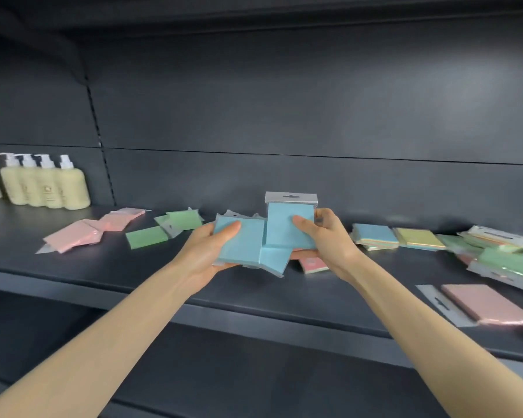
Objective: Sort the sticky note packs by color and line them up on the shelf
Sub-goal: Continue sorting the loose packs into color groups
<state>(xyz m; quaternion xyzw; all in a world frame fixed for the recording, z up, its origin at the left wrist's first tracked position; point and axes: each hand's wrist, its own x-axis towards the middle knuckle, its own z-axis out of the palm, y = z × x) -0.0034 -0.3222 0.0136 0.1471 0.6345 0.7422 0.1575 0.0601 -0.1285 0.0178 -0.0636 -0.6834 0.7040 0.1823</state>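
Left hand and right hand fingers grip blue packs mid-frame; line up their edges, then set down gently.

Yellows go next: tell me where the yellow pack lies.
Head view, right of the right hand: yellow pack lies between a blue pack and the mixed pile.
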